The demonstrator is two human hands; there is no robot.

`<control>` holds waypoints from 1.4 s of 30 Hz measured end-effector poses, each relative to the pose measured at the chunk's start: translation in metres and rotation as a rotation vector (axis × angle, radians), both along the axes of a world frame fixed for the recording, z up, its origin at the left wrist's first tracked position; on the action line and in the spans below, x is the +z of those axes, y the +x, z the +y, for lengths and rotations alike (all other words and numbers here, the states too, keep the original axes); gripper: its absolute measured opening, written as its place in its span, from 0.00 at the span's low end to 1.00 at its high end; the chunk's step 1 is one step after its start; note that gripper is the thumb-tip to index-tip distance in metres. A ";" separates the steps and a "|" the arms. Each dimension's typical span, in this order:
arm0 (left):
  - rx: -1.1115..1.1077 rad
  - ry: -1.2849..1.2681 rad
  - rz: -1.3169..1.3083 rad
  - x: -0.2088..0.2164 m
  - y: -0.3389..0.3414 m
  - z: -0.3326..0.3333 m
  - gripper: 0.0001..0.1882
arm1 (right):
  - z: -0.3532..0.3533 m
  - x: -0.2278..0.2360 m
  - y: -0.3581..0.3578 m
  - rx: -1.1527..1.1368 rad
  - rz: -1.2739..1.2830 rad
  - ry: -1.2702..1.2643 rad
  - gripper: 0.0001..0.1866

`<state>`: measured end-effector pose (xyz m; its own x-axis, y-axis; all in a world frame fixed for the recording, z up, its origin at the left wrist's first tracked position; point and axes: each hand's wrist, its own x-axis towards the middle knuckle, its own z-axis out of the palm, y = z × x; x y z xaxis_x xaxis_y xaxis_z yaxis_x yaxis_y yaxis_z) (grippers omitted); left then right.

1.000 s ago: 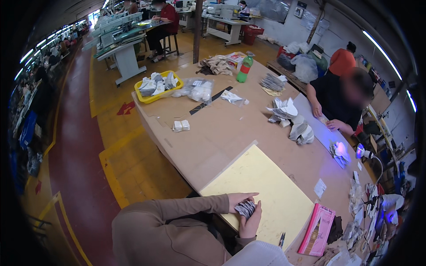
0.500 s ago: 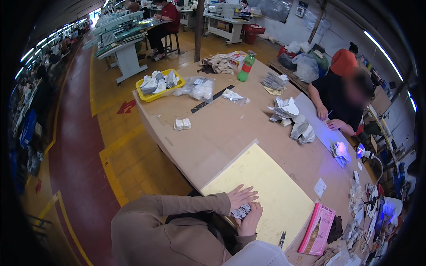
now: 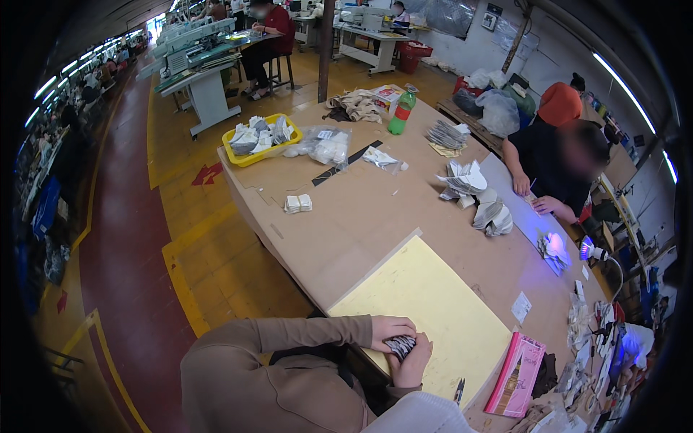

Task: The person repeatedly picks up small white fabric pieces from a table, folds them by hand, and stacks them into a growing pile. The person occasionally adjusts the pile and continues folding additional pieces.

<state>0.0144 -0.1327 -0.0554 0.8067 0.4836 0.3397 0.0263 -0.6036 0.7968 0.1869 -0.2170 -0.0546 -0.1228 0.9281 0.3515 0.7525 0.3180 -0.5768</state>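
Note:
A small stack of grey-and-white fabric pieces [image 3: 401, 347] sits between my two hands at the near edge of a pale yellow board [image 3: 440, 303]. My left hand [image 3: 390, 331] bends over the stack's far left side, fingers curled and drawn together. From the right, my right hand [image 3: 413, 363] wraps its fingers and thumb around the other side. The stack's layered edges show in the gap between the hands; its underside is hidden. Right of my right hand, a pair of thread snips [image 3: 459, 390] lies on the board.
A pink book [image 3: 515, 374] lies right of the board. Further off are a small white bundle [image 3: 297, 204], a yellow basket of cloth pieces [image 3: 238, 158], a green bottle [image 3: 399, 114] and fabric stacks [image 3: 493, 214]. Across the table, a person [image 3: 552, 162] works near a lit lamp [image 3: 592, 250].
My left hand, spread flat earlier, has curled in around the stack. The stack now looks more upright and compact, its layered edges showing darker. My right hand has shifted slightly.

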 end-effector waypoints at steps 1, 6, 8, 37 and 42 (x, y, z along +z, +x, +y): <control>0.003 -0.007 0.012 0.001 0.002 0.001 0.30 | -0.003 0.001 0.001 -0.034 0.006 -0.025 0.41; 0.076 0.046 0.079 0.010 0.013 0.001 0.31 | -0.006 0.008 0.002 -0.018 0.017 -0.011 0.40; 0.051 0.115 0.173 0.012 0.019 0.005 0.32 | -0.004 0.002 0.002 -0.016 0.043 -0.002 0.39; 0.063 -1.949 -1.426 0.070 -0.037 0.050 0.22 | -0.025 -0.001 0.013 -0.266 0.870 -0.017 0.01; -0.200 -1.933 -1.450 0.072 -0.039 0.044 0.27 | -0.023 0.008 0.008 -0.240 0.827 -0.037 0.09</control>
<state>-0.0244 -0.0892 0.0166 0.6274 0.7769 -0.0534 -0.7490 0.5833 -0.3141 0.1945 -0.2402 -0.0464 0.3601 0.9088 0.2105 0.1309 0.1742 -0.9760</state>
